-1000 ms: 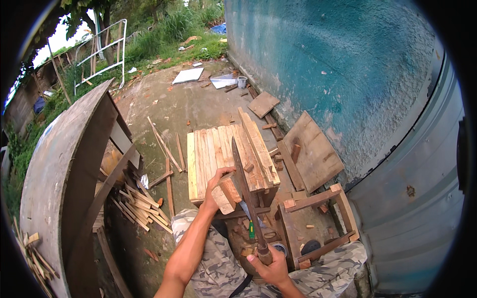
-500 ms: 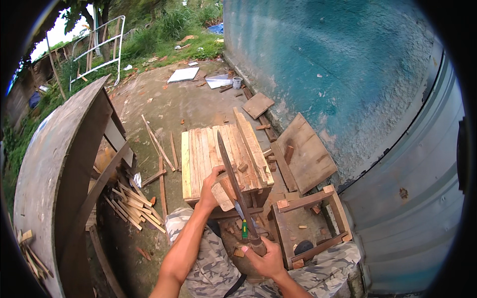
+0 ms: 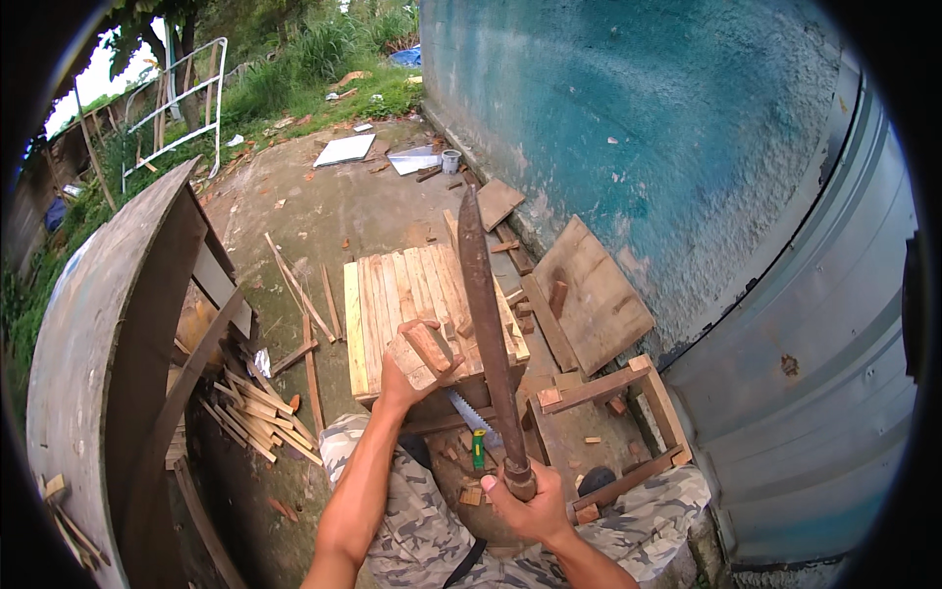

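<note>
My right hand [image 3: 530, 503] is closed round the handle of a machete [image 3: 483, 304]. Its long, dark, rusty blade stands nearly upright in front of me, tip pointing away. To its left, my left hand [image 3: 397, 378] grips a wooden block [image 3: 412, 359] above the near edge of a low bench of pale wood strips [image 3: 397, 280]. A smaller reddish wood piece [image 3: 429, 346] shows at the block's upper right; whether the two are joined I cannot tell. Below the bench edge lies a handsaw [image 3: 478, 449] with a green handle, its blade partly hidden.
Right of my knees stands a wooden frame [image 3: 599, 398], with a square board [image 3: 596, 294] beyond it. On the left are a large curved plywood piece [image 3: 93, 324] and a heap of sticks [image 3: 260, 412]. A blue wall [image 3: 628, 128] and metal sheet [image 3: 805, 393] bound the right side.
The machete has been raised and turned more upright, its blade now broader to view. My left hand has tilted the block, lifting it slightly away from the blade. The view has shifted a little.
</note>
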Available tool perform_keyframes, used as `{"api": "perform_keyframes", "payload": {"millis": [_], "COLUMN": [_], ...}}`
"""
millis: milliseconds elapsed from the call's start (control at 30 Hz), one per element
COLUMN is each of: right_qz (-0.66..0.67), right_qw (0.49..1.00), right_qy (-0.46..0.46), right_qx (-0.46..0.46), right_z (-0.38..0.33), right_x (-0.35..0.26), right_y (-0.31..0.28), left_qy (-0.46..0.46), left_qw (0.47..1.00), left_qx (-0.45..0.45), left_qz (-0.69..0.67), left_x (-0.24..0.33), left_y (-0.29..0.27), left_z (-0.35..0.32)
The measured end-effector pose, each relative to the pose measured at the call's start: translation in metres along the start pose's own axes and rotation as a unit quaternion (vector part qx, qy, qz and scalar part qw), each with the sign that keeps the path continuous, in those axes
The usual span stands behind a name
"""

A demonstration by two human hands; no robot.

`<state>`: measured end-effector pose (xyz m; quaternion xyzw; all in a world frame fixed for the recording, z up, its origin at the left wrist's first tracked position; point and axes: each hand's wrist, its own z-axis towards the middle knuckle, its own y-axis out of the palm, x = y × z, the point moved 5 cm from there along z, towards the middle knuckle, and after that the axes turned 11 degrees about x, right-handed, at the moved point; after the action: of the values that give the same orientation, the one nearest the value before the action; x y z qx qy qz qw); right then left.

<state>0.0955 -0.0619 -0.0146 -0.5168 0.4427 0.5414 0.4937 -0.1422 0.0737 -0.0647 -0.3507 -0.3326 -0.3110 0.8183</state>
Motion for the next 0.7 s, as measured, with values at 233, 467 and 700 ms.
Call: {"api": "perform_keyframes", "payload": {"millis": [233,467,700], "right_qz": [-0.008,0.086,0.053], "right_qw": [0.999,0.995,0.993], "right_qy": [0.026,0.049,0.086], "right_qx": [-0.033,0.01,-0.061], "right_z": [0.012,0.019,0.033], "right_x": [0.006,-0.005,-0.01], "right_y": [0.018,0.014,0.039], "left_qy": [-0.035,-0.072,-0.08], "left_qw": [0.999,0.997,0.995], "left_qx": [0.034,0.029,0.053], "left_qz": [0.002,0.011,-0.006], "left_x": [0.002,-0.002,0.012], "left_y": [-0.004,-0.014,-0.017], "left_z": [0.0,0.009,0.012]}}
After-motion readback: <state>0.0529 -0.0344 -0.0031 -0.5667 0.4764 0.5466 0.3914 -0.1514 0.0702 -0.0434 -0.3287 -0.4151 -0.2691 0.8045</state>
